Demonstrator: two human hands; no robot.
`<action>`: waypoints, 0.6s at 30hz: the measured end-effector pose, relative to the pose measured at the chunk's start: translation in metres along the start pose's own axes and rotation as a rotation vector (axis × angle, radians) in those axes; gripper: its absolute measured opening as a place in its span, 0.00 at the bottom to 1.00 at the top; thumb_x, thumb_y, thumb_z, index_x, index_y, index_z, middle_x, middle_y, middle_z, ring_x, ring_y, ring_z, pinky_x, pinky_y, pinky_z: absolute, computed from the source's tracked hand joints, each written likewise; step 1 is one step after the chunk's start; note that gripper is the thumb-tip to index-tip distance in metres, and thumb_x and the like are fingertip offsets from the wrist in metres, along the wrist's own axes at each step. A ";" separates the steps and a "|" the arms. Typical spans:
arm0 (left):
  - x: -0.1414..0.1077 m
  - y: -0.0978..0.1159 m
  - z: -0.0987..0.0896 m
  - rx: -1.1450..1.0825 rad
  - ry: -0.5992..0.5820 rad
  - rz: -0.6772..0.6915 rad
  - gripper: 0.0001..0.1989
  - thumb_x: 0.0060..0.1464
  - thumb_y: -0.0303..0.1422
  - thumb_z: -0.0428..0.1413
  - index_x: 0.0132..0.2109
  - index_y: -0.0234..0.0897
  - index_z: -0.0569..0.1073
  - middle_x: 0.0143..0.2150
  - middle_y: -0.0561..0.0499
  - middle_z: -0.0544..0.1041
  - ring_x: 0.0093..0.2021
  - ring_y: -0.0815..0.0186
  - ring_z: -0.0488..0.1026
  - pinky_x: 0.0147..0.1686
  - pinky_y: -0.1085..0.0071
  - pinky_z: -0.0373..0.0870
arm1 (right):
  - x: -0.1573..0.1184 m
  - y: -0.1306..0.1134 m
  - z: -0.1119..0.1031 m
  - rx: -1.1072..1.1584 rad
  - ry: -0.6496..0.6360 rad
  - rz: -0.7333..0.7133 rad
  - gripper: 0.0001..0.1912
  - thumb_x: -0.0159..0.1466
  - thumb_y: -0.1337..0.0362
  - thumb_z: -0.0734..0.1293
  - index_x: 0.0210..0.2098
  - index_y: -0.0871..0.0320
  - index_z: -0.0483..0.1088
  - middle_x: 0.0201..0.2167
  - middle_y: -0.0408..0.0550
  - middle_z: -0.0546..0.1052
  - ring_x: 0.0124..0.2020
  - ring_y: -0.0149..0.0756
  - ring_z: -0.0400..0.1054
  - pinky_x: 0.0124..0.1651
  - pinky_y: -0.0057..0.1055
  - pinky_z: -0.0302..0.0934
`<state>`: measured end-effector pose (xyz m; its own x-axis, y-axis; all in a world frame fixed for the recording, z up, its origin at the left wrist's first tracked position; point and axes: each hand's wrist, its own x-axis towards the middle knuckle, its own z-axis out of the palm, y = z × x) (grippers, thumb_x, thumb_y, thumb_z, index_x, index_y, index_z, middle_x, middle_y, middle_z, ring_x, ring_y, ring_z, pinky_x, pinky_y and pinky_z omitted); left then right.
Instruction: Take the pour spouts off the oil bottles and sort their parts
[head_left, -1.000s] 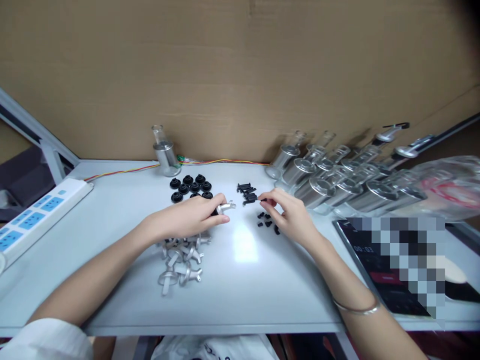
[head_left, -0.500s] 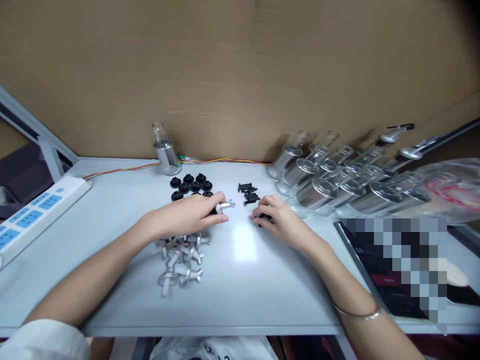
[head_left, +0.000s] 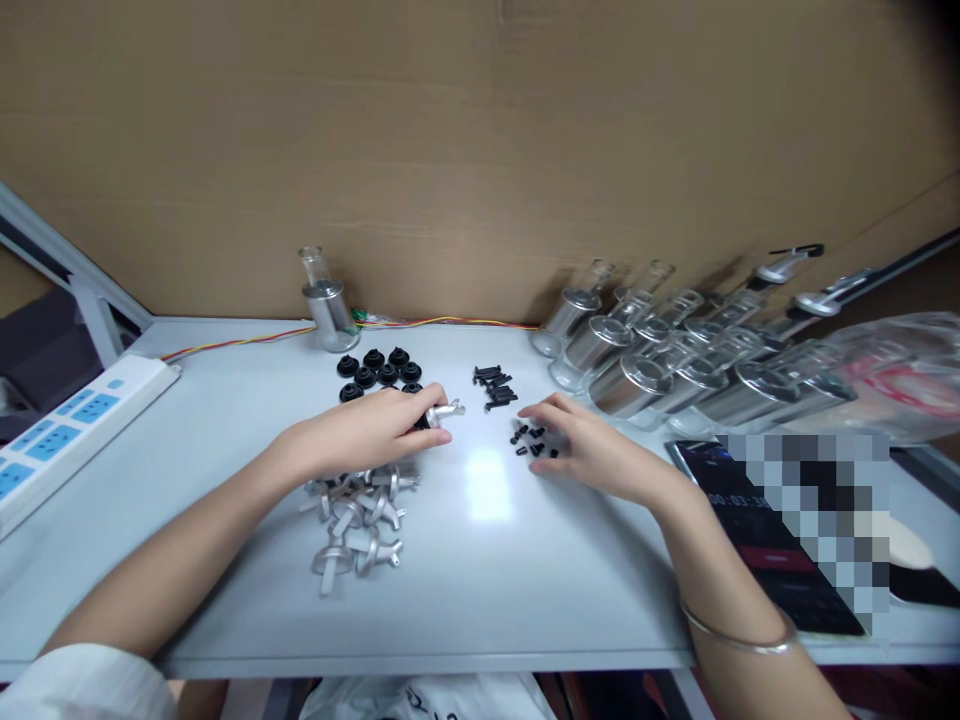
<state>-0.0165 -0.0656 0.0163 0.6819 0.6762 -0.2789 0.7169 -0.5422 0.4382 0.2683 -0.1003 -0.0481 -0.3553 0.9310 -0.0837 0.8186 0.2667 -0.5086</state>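
Note:
My left hand (head_left: 397, 420) is closed around a silver metal pourer spout (head_left: 445, 412) with a black part at its base; the spout's tip points right. My right hand (head_left: 577, 445) rests low over the table with thumb and fingers apart, beside several small black plastic pieces (head_left: 536, 449). Behind them lies a small pile of longer black pins (head_left: 495, 388). Round black stoppers (head_left: 388, 374) stand in a group beyond my left hand, which partly hides them. Nearer to me, under my left forearm, several more silver spouts (head_left: 364, 510) are heaped.
One glass bottle with a metal sleeve (head_left: 330, 312) stands at the back left. Several similar bottles (head_left: 637, 384) crowd the back right, two with spouts fitted. A white power strip (head_left: 82, 425) lies left, a tablet showing a timer (head_left: 765, 540) right. Wires (head_left: 450, 321) run along the cardboard wall.
My right hand has opened and moved slightly right, uncovering the small black pieces. My left hand keeps hold of the spout, almost unmoved.

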 end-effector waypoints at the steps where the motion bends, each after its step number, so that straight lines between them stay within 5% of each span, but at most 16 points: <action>1: 0.000 0.000 0.000 0.003 -0.001 -0.003 0.17 0.62 0.47 0.42 0.48 0.40 0.63 0.31 0.51 0.70 0.31 0.62 0.69 0.30 0.72 0.60 | -0.001 0.003 0.000 0.007 -0.023 0.020 0.23 0.55 0.65 0.69 0.51 0.55 0.67 0.46 0.50 0.67 0.45 0.39 0.66 0.50 0.36 0.61; 18: 0.000 0.000 0.000 -0.007 -0.015 -0.012 0.17 0.62 0.46 0.43 0.48 0.40 0.63 0.31 0.52 0.71 0.30 0.63 0.69 0.29 0.72 0.60 | -0.002 -0.016 -0.003 0.095 -0.143 -0.008 0.09 0.55 0.68 0.69 0.37 0.57 0.70 0.38 0.47 0.69 0.35 0.33 0.66 0.40 0.31 0.63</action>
<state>-0.0159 -0.0655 0.0163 0.6755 0.6750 -0.2968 0.7239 -0.5304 0.4412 0.2570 -0.1054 -0.0372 -0.4275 0.8823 -0.1967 0.7715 0.2427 -0.5882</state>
